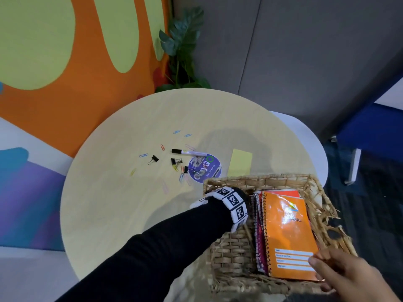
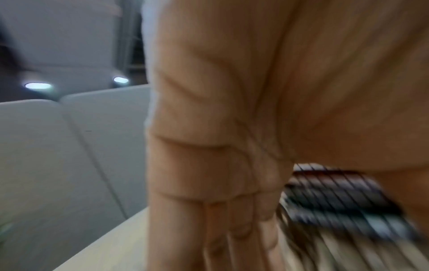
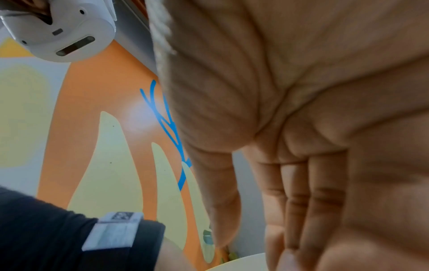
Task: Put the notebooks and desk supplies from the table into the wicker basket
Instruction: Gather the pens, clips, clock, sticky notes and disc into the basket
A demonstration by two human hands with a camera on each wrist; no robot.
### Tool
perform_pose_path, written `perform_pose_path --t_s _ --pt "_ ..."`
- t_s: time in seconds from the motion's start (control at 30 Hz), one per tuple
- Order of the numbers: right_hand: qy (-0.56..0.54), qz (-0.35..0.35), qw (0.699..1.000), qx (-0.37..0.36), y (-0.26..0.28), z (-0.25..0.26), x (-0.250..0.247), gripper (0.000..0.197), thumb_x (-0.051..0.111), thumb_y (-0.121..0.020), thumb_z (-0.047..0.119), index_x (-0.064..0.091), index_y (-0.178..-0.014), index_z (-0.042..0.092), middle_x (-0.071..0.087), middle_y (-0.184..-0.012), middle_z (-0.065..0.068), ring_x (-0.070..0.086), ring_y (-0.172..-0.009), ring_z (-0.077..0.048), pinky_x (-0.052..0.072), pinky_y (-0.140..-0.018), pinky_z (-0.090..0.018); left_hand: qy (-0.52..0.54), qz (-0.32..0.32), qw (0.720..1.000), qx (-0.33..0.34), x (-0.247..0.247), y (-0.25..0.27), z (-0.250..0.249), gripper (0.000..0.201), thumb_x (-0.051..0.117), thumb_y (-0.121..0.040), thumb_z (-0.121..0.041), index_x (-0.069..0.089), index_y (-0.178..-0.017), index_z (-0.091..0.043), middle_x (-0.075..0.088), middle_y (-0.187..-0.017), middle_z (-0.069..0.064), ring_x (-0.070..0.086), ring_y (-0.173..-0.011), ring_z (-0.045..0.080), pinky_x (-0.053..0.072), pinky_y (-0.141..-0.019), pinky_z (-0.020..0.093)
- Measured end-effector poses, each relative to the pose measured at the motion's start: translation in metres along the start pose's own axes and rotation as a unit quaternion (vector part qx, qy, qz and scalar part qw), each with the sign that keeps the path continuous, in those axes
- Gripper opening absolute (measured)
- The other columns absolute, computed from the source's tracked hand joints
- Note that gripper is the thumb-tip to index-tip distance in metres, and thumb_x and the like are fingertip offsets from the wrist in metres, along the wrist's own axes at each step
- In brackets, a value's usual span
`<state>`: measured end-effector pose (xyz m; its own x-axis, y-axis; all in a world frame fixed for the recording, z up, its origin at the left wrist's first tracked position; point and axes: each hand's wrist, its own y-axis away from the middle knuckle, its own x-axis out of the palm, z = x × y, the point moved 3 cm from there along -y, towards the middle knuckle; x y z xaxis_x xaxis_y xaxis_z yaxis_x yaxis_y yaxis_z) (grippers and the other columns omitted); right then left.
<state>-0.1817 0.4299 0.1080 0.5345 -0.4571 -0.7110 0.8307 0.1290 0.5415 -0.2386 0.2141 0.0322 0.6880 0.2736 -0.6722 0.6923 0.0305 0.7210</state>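
Note:
The wicker basket [image 1: 229,249] sits at the table's near right edge. An orange spiral notebook [image 1: 287,234] lies on top of other spiral notebooks [image 1: 259,240] inside it. My left arm, in a black sleeve with a marker band [image 1: 234,203], reaches into the basket's left side. The left hand [image 2: 232,225] is hidden there in the head view. The blurred left wrist view shows its fingers straight beside the notebooks' spiral edges [image 2: 336,201]. My right hand [image 1: 319,259] rests relaxed fingers on the orange notebook's near right corner.
On the round table [image 1: 122,214] lie a marker [image 1: 187,152], a yellow sticky pad [image 1: 241,163], three black binder clips [image 1: 154,159], several coloured paper clips [image 1: 143,155] and a round purple sticker [image 1: 205,168]. A white chair [image 1: 305,136] stands beyond the table.

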Motion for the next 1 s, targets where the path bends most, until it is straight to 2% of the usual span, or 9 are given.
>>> perform_pose_path --t_s 0.07,0.13,0.2,0.33,0.4,0.6,0.8,0.93,1.0 --pt "0.003 0.008 1.000 -0.017 -0.010 0.014 -0.001 0.011 0.070 -0.079 0.033 0.066 -0.072 0.025 0.072 -0.059 0.006 0.068 -0.051 -0.005 0.055 -0.063 -0.027 0.006 -0.011 0.998 0.058 -0.012 0.001 0.009 0.014 0.056 -0.091 -0.017 0.064 -0.087 -0.007 0.047 -0.068 0.002 0.050 -0.079 0.020 0.044 -0.074 0.032" --pt "0.013 -0.007 0.998 -0.061 -0.025 0.035 -0.004 0.012 0.069 -0.079 0.037 0.065 -0.072 0.029 0.071 -0.062 0.011 0.068 -0.051 -0.003 0.053 -0.061 -0.028 0.012 -0.092 0.992 0.090 -0.030 0.001 0.029 0.030 0.061 -0.087 -0.026 0.065 -0.106 -0.003 0.061 -0.087 0.010 0.058 -0.085 0.025 0.042 -0.068 0.031" --pt "0.032 -0.025 0.990 -0.132 -0.038 0.062 -0.008 0.011 0.064 -0.080 0.043 0.063 -0.073 0.034 0.068 -0.074 0.020 0.068 -0.057 -0.006 0.053 -0.061 -0.028 0.108 -0.171 0.976 0.074 -0.036 0.003 0.062 0.036 0.060 -0.085 -0.034 0.061 -0.108 -0.007 0.065 -0.102 0.011 0.061 -0.095 0.028 0.044 -0.071 0.032" --pt "0.064 -0.050 0.956 -0.280 -0.083 0.147 -0.005 0.005 0.066 -0.083 0.027 0.066 -0.080 0.024 0.068 -0.066 0.007 0.062 -0.072 -0.008 0.048 -0.062 -0.022 0.321 -0.286 0.903 -0.007 -0.028 -0.004 0.154 0.022 0.055 -0.085 -0.023 0.063 -0.103 -0.013 0.069 -0.096 0.005 0.062 -0.090 0.021 0.049 -0.081 0.031" --pt "0.089 -0.042 0.936 -0.338 -0.111 0.195 0.007 0.004 0.064 -0.085 0.020 0.066 -0.082 0.018 0.066 -0.070 0.006 0.058 -0.064 -0.011 0.046 -0.066 -0.027 0.375 -0.320 0.868 -0.063 -0.012 -0.010 0.196 0.019 0.053 -0.085 -0.018 0.064 -0.100 -0.014 0.071 -0.097 0.004 0.065 -0.092 0.022 0.050 -0.082 0.029" --pt "0.280 0.061 0.878 -0.384 -0.215 0.310 0.101 0.020 0.048 -0.087 0.010 0.064 -0.096 0.002 0.069 -0.100 -0.015 0.061 -0.090 -0.028 0.047 -0.077 -0.034 0.440 -0.376 0.799 -0.166 0.023 -0.027 0.268 0.022 0.052 -0.089 -0.014 0.062 -0.108 -0.009 0.067 -0.106 0.004 0.061 -0.085 0.017 0.041 -0.077 0.018" --pt "0.438 0.132 0.824 -0.333 -0.283 0.329 0.192 0.031 0.054 -0.090 0.016 0.055 -0.117 0.000 0.061 -0.123 -0.020 0.062 -0.109 -0.032 0.050 -0.085 -0.035 0.410 -0.389 0.798 -0.209 0.016 -0.051 0.300 0.030 0.059 -0.085 -0.012 0.056 -0.114 -0.008 0.059 -0.114 0.012 0.059 -0.105 0.027 0.045 -0.089 0.030" --pt "0.462 0.139 0.812 -0.330 -0.295 0.324 0.210 0.022 0.065 -0.080 0.017 0.063 -0.098 0.004 0.070 -0.104 -0.014 0.069 -0.092 -0.029 0.047 -0.065 -0.026 0.371 -0.380 0.825 -0.195 0.002 -0.068 0.310 0.038 0.061 -0.085 -0.013 0.052 -0.121 -0.006 0.051 -0.122 0.014 0.056 -0.112 0.030 0.045 -0.097 0.035" --pt "0.453 0.125 0.815 -0.338 -0.292 0.326 0.210 0.019 0.062 -0.085 0.020 0.064 -0.096 0.006 0.069 -0.101 -0.014 0.068 -0.089 -0.029 0.047 -0.065 -0.026 0.333 -0.368 0.847 -0.190 -0.005 -0.076 0.311 0.043 0.062 -0.084 -0.017 0.051 -0.124 -0.006 0.050 -0.124 0.014 0.054 -0.113 0.032 0.045 -0.098 0.036"
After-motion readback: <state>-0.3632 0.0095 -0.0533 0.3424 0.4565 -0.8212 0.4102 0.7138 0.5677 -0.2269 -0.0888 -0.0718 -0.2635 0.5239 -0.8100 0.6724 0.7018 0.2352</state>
